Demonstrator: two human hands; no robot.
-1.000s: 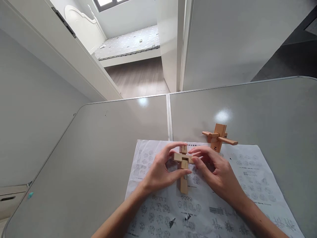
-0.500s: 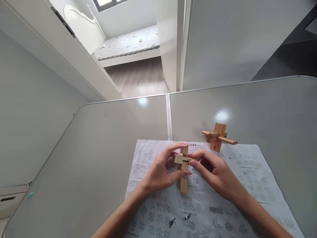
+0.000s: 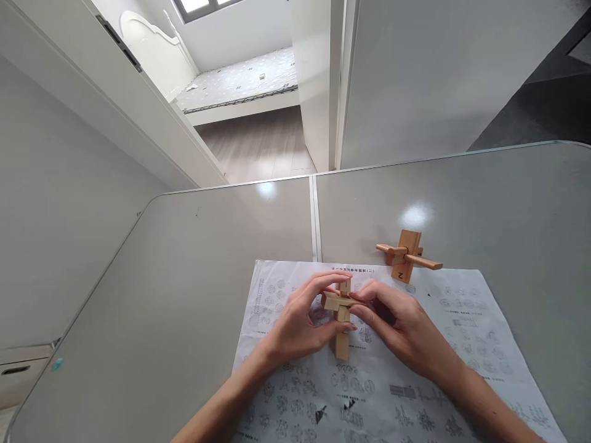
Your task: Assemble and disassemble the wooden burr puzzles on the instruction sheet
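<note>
Between my hands, over the printed sheet, are light wooden puzzle pieces. My left hand [image 3: 307, 317] grips an upright notched puzzle block [image 3: 343, 314], fingertips at its top and thumb lower down. Crossing that block is a notched wooden bar [image 3: 333, 301]; my right hand [image 3: 394, 320] pinches its right end between thumb and fingers. Another light wooden block [image 3: 342, 346] shows just below my left thumb; whether it joins the others I cannot tell. My fingers hide part of where the pieces meet.
The printed sheet [image 3: 295, 381] with puzzle diagrams lies under my hands. Behind its top edge stands a joined reddish wooden puzzle [image 3: 406, 255], marked with a number. The grey table [image 3: 194, 295] has a seam down its middle. Past its far edge are a doorway and a bed [image 3: 244, 77].
The crossing bar has tilted and dropped slightly against the upright block, and my right fingertips have shifted a little with it. My left hand keeps nearly the same hold.
</note>
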